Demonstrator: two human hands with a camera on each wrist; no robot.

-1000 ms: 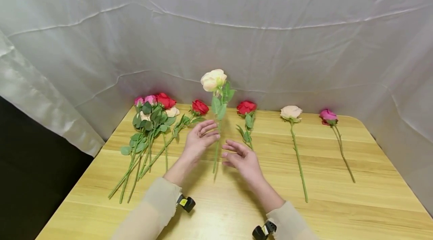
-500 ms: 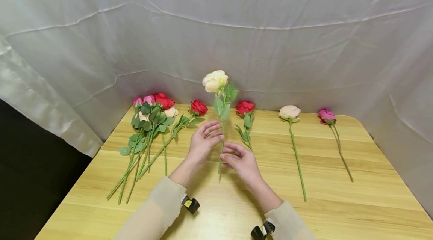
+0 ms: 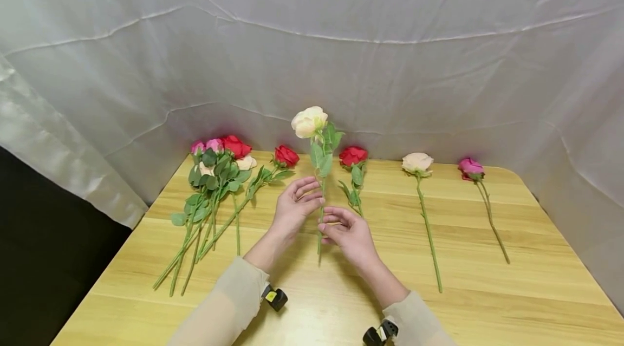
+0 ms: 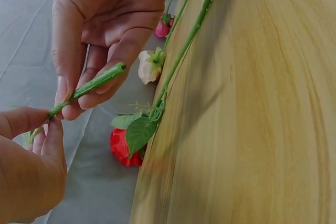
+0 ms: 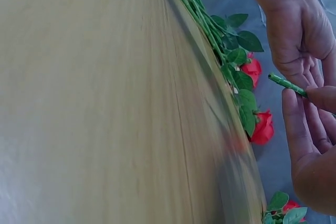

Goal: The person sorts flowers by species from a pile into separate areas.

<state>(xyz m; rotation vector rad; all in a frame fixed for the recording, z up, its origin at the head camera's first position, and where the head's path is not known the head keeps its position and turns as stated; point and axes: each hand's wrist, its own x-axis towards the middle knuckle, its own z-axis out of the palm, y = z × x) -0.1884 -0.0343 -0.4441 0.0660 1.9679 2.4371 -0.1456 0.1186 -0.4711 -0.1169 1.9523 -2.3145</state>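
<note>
A cream rose (image 3: 309, 122) with green leaves stands upright between my two hands above the middle of the table. My left hand (image 3: 296, 206) pinches its stem (image 4: 97, 83) between thumb and fingers, just below the leaves. Lower down, my right hand (image 3: 349, 233) pinches the same stem with thumb and fingertips. The cut end of the stem pokes out past the fingers in both wrist views. Right behind the hands lies a red rose (image 3: 353, 156) with its leaves, its stem partly hidden by my right hand.
On the left lies a pile of pink, red and cream roses (image 3: 221, 164), stems toward me. A separate red rose (image 3: 286, 156) slants beside it. To the right lie another cream rose (image 3: 417, 162) and a magenta rose (image 3: 470, 167). A grey cloth (image 3: 370, 86) hangs behind the wooden table (image 3: 487, 302).
The cream rose has shifted slightly right with my left hand and then dipped a little. My right hand, earlier apart from the stem, now pinches it.
</note>
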